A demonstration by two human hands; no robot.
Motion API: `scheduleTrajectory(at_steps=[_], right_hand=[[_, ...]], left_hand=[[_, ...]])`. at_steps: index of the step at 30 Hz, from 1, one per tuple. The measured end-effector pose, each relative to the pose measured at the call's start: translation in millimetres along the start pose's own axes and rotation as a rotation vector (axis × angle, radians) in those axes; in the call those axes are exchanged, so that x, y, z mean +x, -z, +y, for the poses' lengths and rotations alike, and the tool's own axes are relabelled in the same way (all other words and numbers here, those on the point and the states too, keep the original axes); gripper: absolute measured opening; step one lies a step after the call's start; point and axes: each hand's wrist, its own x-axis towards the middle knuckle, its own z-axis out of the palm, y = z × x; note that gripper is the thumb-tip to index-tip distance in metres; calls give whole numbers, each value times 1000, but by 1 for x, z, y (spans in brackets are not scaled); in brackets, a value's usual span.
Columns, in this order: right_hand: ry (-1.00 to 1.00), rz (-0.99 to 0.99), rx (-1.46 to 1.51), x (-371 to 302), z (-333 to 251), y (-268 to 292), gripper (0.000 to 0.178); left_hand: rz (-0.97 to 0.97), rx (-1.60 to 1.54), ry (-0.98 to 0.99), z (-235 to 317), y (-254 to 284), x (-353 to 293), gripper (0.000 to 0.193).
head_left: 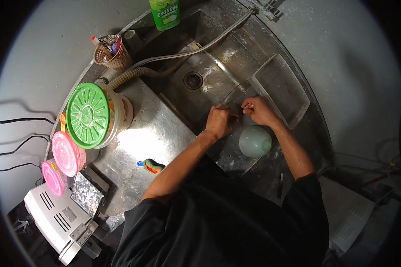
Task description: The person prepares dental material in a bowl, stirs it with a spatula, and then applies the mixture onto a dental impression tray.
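Note:
Both my hands are close together over the near right part of the metal sink [173,104]. My left hand [220,120] has its fingers curled, and its back is toward me. A short gap to its right, my right hand [258,111] is closed with thumb and fingertips pinched together. Anything held in the fingers is too small or hidden to make out. Just below my right hand, beside its wrist, rests a pale green rounded bowl [250,140], which looks turned upside down.
A grey hose [218,42] crosses the sink past the drain [193,80]. A green bottle [165,20] stands behind. At left are a green-lidded bucket [88,115], pink-lidded tubs [66,153], a basket [113,58] and a blue-handled green-orange piece [153,166]. A rectangular tray [278,104] lies right.

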Motion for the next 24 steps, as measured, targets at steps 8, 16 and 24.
scheduleTrajectory(at_steps=[8, 16, 24], right_hand=[[-37, 102, -33, -23, -9, -2, 36], [-18, 235, -129, -62, -26, 39, 30], [7, 145, -32, -119, -45, 23, 51]], left_hand=[[30, 97, 91, 13, -29, 1, 45], [198, 100, -27, -5, 26, -18, 37], [235, 326, 144, -30, 128, -57, 41]])
